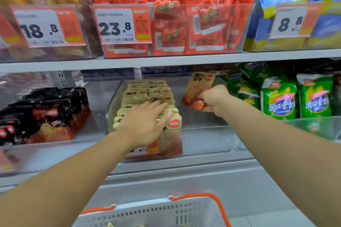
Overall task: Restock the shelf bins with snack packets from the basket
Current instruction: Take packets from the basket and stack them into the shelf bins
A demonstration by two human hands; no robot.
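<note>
Judging midway: our left hand (145, 125) lies flat on the packet row (147, 97) filling half the clear bin (206, 145); our right hand (214, 98) pinches another packet (198, 88) above its bare half; the basket (166, 212) waits below.

We see only the basket's (158, 212) top rim; our left hand (145, 125) hides the front tan packets (147, 94), and far-left bins (36, 33) blur.

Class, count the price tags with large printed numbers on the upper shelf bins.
3: the 18.8 tag on the left bin, the 23.8 tag on the middle red-packet bin, the 8.8 tag on the right bin. Others may lie outside the frame.
</note>
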